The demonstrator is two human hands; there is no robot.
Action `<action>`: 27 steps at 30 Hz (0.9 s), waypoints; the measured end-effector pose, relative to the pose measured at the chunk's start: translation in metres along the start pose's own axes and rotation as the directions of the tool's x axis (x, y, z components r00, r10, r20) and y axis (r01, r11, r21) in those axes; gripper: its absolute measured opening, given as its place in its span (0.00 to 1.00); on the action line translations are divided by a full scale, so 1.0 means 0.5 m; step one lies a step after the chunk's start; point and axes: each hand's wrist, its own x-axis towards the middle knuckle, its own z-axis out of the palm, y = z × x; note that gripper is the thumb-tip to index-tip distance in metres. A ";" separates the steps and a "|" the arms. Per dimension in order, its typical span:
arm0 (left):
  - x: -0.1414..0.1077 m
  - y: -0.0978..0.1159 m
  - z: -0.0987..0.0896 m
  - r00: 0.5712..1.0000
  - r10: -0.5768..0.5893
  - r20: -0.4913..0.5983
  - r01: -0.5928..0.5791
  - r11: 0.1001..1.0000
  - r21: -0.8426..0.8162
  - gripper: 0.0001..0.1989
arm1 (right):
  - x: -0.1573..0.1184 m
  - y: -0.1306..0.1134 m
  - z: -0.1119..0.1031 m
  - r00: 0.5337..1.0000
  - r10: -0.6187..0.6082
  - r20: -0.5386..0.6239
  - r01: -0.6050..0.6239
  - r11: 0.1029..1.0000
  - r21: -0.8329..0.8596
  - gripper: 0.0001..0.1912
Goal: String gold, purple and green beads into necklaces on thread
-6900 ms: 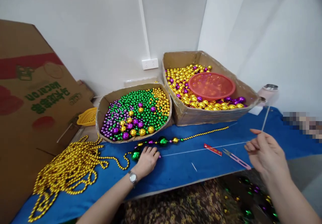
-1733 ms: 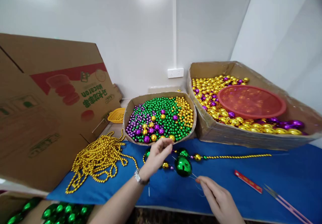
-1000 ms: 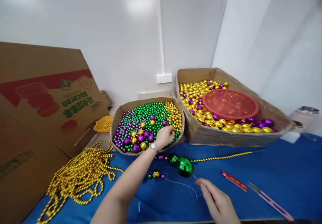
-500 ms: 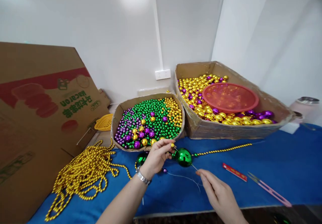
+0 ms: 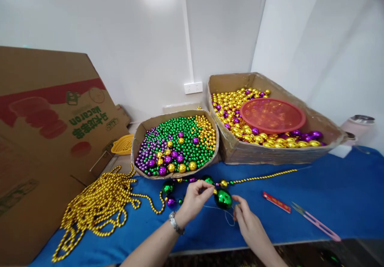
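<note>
My left hand (image 5: 194, 203), with a metal watch on the wrist, pinches a small gold bead (image 5: 215, 191) between thumb and fingertips. Touching that bead is a large shiny green ball (image 5: 223, 199). On its other side my right hand (image 5: 248, 221) has its fingers bent close to the ball, and a thin clear thread (image 5: 229, 221) loops down from them. Behind the hands lies a strung garland of green, purple and gold balls, including a green ball (image 5: 168, 187) and a purple ball (image 5: 171, 202). My left hand hides part of it.
A carton of small mixed beads (image 5: 214, 155) and a larger carton (image 5: 237, 155) with a red basin (image 5: 273, 115) stand behind. Gold bead strings (image 5: 99, 199) pile at left beside a tall box (image 5: 36, 139). Pink thread snips (image 5: 318, 222) and a red strip (image 5: 276, 202) lie right.
My right hand has moved up to the green ball, and the thread stretched between them is now slack. The ball has shifted slightly down and right. More of the garland shows behind my left hand.
</note>
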 end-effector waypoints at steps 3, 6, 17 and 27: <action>-0.006 -0.030 0.008 0.999 0.046 0.022 -0.047 0.998 0.041 0.12 | -0.005 0.028 0.016 0.999 0.018 0.037 -0.019 1.000 0.018 0.15; -0.006 -0.020 0.005 0.989 0.143 0.029 -0.145 0.984 0.102 0.11 | -0.002 0.042 0.003 1.000 0.015 0.012 -0.015 0.999 -0.028 0.15; 0.006 0.045 0.031 0.917 0.396 0.050 -0.392 0.868 0.305 0.06 | 0.063 -0.061 -0.035 0.900 -0.413 -0.143 0.341 0.868 -0.361 0.13; 0.007 0.075 0.018 0.904 0.426 0.043 -0.419 0.861 0.289 0.05 | 0.074 -0.048 -0.017 0.924 -0.367 -0.109 0.325 0.903 -0.282 0.14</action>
